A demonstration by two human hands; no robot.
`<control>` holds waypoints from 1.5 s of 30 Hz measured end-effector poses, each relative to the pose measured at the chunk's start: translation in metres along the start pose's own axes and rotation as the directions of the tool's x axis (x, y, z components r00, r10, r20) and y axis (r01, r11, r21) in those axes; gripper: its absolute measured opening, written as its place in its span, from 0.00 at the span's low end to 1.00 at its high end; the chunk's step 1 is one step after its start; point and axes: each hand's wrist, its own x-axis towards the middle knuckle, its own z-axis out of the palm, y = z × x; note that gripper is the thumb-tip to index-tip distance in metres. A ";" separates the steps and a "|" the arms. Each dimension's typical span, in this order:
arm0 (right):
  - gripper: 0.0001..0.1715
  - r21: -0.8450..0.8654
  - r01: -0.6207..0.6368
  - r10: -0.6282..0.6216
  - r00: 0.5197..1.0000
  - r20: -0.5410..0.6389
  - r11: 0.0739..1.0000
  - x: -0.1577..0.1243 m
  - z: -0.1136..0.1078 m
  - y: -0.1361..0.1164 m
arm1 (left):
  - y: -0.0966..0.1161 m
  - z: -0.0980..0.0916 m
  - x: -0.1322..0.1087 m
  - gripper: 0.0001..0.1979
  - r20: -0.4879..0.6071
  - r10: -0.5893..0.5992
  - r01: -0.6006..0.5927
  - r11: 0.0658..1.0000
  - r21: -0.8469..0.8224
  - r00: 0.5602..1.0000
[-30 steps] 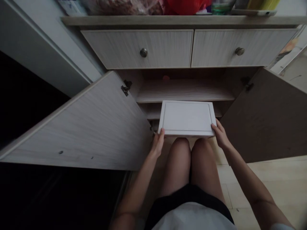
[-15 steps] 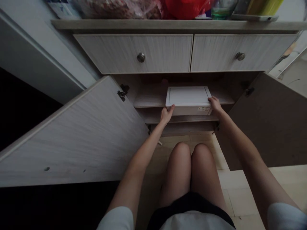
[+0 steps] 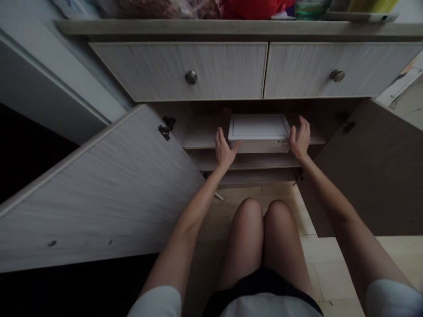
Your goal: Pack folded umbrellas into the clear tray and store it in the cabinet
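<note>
A white lidded box (image 3: 259, 127) with a small label on its front right corner rests on the upper shelf (image 3: 200, 140) inside the cabinet. My left hand (image 3: 225, 149) is at the box's left front corner, fingers stretched up and thumb across the front edge. Whether that thumb touches the box I cannot tell. At the right end of the box, my right hand (image 3: 300, 137) is raised with its fingers apart and its thumb close to the box's side. Neither hand is wrapped round the box now.
The left cabinet door (image 3: 109, 189) and right cabinet door (image 3: 370, 171) stand swung out on both sides. Two drawers with round knobs (image 3: 191, 77) are above. Bags, including a red bag (image 3: 251, 8), and a glass (image 3: 310, 9) sit on the top. Lower shelves (image 3: 257, 163) run beneath the box.
Both hands have let go of the box and opened, fingers now stretched upward beside it. The box sits slightly farther back on the shelf.
</note>
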 end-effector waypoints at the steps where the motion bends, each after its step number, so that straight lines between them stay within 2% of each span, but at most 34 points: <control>1: 0.36 -0.068 0.148 -0.146 0.989 0.038 0.987 -0.012 -0.004 -0.004 | 0.002 -0.001 -0.005 0.48 0.026 0.133 -0.135 0.989 0.059 0.991; 3: 0.36 -0.164 0.378 -0.344 0.917 0.203 0.911 -0.036 -0.007 -0.013 | 0.010 -0.001 -0.017 0.43 0.177 0.323 -0.348 0.928 0.134 0.930; 4: 0.36 -0.193 0.446 -0.387 0.879 0.278 0.874 -0.046 -0.007 -0.016 | 0.014 0.000 -0.022 0.41 0.245 0.361 -0.404 0.901 0.156 0.900; 6: 0.38 -0.236 0.504 -0.406 0.839 0.362 0.831 -0.060 -0.002 -0.019 | 0.022 0.005 -0.029 0.40 0.304 0.361 -0.430 0.880 0.202 0.882; 11: 0.39 -0.271 0.495 -0.379 0.841 0.386 0.825 -0.057 0.011 -0.014 | 0.027 0.015 -0.027 0.42 0.310 0.302 -0.387 0.883 0.264 0.901; 21: 0.39 -0.255 0.457 -0.328 0.845 0.422 0.852 -0.023 0.031 -0.009 | 0.023 0.027 0.004 0.45 0.344 0.258 -0.360 0.890 0.278 0.903; 32: 0.40 -0.242 0.417 -0.265 0.835 0.482 0.876 0.014 0.055 0.000 | 0.009 0.047 0.041 0.45 0.342 0.267 -0.367 0.889 0.274 0.901; 40: 0.41 -0.232 0.417 -0.255 0.821 0.510 0.879 0.039 0.075 0.011 | 0.005 0.055 0.066 0.45 0.364 0.258 -0.361 0.898 0.251 0.895; 45: 0.41 -0.219 0.375 -0.225 0.835 0.503 0.901 0.054 0.091 0.017 | -0.001 0.065 0.080 0.44 0.357 0.253 -0.348 0.908 0.233 0.899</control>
